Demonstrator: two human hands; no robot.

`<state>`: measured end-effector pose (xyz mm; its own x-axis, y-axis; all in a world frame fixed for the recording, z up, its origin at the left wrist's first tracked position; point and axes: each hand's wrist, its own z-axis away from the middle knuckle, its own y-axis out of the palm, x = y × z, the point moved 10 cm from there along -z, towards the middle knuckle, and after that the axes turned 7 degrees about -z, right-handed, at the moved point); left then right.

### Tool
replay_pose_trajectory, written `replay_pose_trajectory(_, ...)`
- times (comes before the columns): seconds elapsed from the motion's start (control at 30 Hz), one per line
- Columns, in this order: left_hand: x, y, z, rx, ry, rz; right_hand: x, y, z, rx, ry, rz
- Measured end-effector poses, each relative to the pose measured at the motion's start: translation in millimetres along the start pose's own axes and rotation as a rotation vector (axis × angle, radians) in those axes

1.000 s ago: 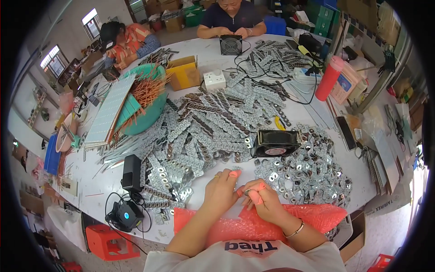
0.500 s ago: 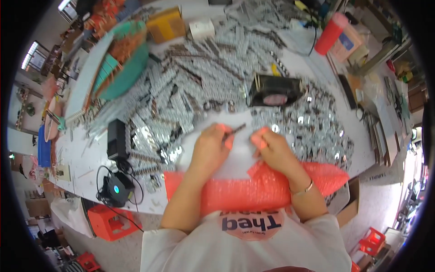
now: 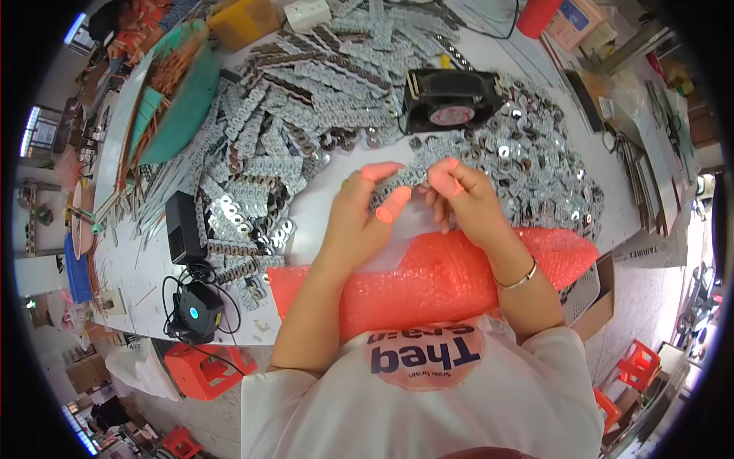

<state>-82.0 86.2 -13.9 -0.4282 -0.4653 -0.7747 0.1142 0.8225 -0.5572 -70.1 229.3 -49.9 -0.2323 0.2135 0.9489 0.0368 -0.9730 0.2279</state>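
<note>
A short silvery strip of small metal parts (image 3: 402,182) spans the gap between my hands. My left hand (image 3: 362,210) grips it between thumb and fingers. At the strip's right end, my right hand (image 3: 468,197) pinches with thumb and forefinger; its lower fingers curl underneath. Orange-red covers sit on several fingertips. A heap of similar metal strips (image 3: 336,96) spreads beyond my left hand. Loose shiny metal pieces (image 3: 535,153) lie to the right of my right hand. Under my forearms, a rolled pink bubble-wrap sheet (image 3: 413,294) lies along the table's near edge.
A black square fan (image 3: 451,101) stands beyond my hands. At left are a black box (image 3: 183,226), a cabled black device (image 3: 200,312) and a tilted green basin (image 3: 191,99) with brown strips. A red cylinder (image 3: 537,17) stands far right; red stools (image 3: 205,371) sit below.
The strip, formerly seen edge-on in my left hand, now shows its broad side. My right hand has come left to its end. The view has shifted, bringing the table items higher.
</note>
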Motion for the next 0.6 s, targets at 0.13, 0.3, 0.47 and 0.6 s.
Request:
replay_pose_trajectory(0.13,12,4,0,0.053,-0.115,0.244,6,-7,4,-0.048,0.026,0.034)
replay_pose_trajectory(0.3,6,6,0,0.174,-0.105,0.258,18,-7,1,0.072,-0.122,0.234)
replay_pose_trajectory(0.47,9,11,4,0.346,-0.210,-0.001,38,9,6,0.249,-0.436,0.515)
replay_pose_trajectory(0.6,6,9,5,0.347,-0.093,-0.195,18,12,2,0.256,-0.273,0.601)
